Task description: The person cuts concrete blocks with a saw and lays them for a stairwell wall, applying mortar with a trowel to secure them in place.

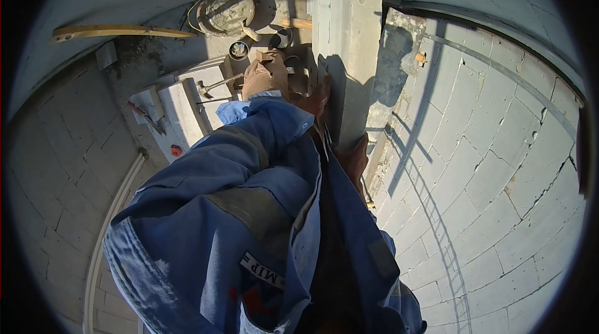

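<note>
A long pale grey block [363,41] stands in front of my body, with shadows across its face. My left hand [317,98] is pressed against the block's left side, its fingers partly in shadow. Lower down, my right hand [354,158] grips the near right edge of the same block. Blue sleeves and the open jacket hide both forearms. The far side of the block and some fingertips are hidden.
Beyond my legs are a round tub of mortar [226,11] and a small bucket [238,51]. At left, a hammer [218,84] and a red tape measure [176,150] lie on pale blocks [181,106]. A yellow level [125,31] leans nearby. Block walls [499,147] rise around.
</note>
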The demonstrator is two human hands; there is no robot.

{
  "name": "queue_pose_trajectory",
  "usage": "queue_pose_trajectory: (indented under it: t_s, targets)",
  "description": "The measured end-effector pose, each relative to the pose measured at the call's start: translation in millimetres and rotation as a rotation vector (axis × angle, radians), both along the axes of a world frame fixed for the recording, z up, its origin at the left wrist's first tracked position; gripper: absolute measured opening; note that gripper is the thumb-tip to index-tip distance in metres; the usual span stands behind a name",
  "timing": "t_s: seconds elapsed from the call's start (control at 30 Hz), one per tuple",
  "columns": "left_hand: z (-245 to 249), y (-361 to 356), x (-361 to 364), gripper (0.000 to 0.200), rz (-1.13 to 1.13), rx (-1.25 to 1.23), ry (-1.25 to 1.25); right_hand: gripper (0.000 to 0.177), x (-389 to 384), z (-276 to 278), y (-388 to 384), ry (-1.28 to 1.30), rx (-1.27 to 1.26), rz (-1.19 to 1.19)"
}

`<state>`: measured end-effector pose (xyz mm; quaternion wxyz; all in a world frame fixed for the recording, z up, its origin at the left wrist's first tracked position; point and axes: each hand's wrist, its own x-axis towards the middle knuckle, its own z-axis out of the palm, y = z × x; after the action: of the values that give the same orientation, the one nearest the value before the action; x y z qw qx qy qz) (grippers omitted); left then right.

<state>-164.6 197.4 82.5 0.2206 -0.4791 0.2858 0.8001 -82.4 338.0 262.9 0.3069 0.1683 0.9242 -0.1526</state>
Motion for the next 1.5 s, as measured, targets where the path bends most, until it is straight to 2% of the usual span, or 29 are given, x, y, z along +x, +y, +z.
queue_pose_trajectory:
  t_s: [0.23,0.53,0.6,0.67,0.7,0.73,0.77,0.8,0.83,0.87,0.93,0.97,1.0,1.03,1.07,1.13,1.17,1.2,1.23,1.3,1.37,1.4,1.5]
  targets:
    - [8.9,-11.4,3.5,0.09,0.013,-0.062,-0.009,0.097,0.9,1.4,-3.5,0.039,-0.021,-0.008]
    - [-6.8,-35.7,-54.5,0.087,-0.082,-0.198,0.001,0.101,4.9,-1.7,-1.0,0.16,-0.12,0.012]
    - [32.7,-59.9,-85.0,0.108,-0.143,-0.344,0.35,0.101,11.3,-3.2,3.0,0.202,-0.147,0.004]
    - [132.2,-62.0,-111.6,0.105,-0.191,-0.399,0.429,0.1,20.9,-11.1,11.0,0.256,-0.173,0.003]
    - [161.6,-60.0,-119.0,0.102,-0.222,-0.448,0.499,0.099,35.0,-23.8,17.8,0.332,-0.297,-0.155]
    - [145.9,-61.4,-130.0,0.102,-0.237,-0.454,0.521,0.098,47.9,-35.1,23.7,0.407,-0.422,-0.313]
    - [114.3,-65.6,-146.0,0.111,-0.279,-0.493,0.457,0.1,57.3,-41.2,28.1,0.337,-0.706,-0.749]
    - [98.5,-67.6,-157.2,0.12,-0.321,-0.534,0.39,0.1,59.2,-48.1,33.2,0.352,-0.721,-0.762]
    - [132.6,-60.0,-156.3,0.12,-0.267,-0.537,0.406,0.101,62.3,-54.1,37.3,0.227,-0.922,-1.201]
    - [128.1,-59.1,-158.2,0.12,-0.296,-0.543,0.419,0.104,69.5,-60.2,38.4,0.073,-1.111,-1.644]
    - [97.6,-60.2,-166.8,0.122,-0.252,-0.504,0.512,0.105,72.3,-72.0,32.2,0.038,-1.233,-1.695]
    - [73.2,-58.1,-172.7,0.117,-0.283,-0.646,0.28,0.104,70.1,-76.0,26.4,0.027,-1.36,-1.663]
    - [85.7,-54.3,-175.9,0.117,-0.314,-0.654,0.3,0.103,69.0,-79.1,18.9,0.017,-1.484,-1.63]
    - [105.9,-49.9,-170.0,0.116,-0.306,-0.691,0.161,0.092,60.4,-73.7,10.8,0.05,-1.46,-1.707]
    - [120.0,-46.0,-164.9,0.116,-0.298,-0.73,0.025,0.092,59.6,-80.5,8.6,0.072,-1.48,-1.738]
    - [117.9,-48.0,-163.9,0.124,-0.306,-0.598,0.043,0.079,57.3,-95.4,3.9,0.124,-1.601,-1.684]
    - [105.1,-48.3,-168.4,0.119,-0.208,-0.654,0.022,0.069,57.3,-98.2,2.7,0.098,-1.552,-1.772]
    - [113.3,-42.4,-169.3,0.115,-0.174,-0.698,-0.049,0.069,55.7,-98.7,-0.7,0.137,-1.566,-1.826]
    - [103.9,-43.8,-170.9,0.115,-0.151,-0.694,0.009,0.067,54.6,-99.5,-3.2,0.148,-1.578,-1.825]
    - [118.1,-39.2,-170.8,0.115,-0.152,-0.721,-0.06,0.061,55.2,-107.7,-5.7,0.206,-1.614,-1.864]
    - [110.2,-44.0,-170.3,0.116,-0.166,-0.721,0.054,0.063,56.9,-118.4,-10.7,0.278,-1.609,-1.897]
    - [124.1,-37.0,-168.3,0.11,-0.181,-0.717,0.075,0.065,58.5,-122.7,-15.0,0.31,-1.61,-1.873]
    - [114.4,-40.3,-169.5,0.103,-0.228,-0.679,0.187,0.063,47.6,-110.9,-20.2,0.386,-1.661,-1.909]
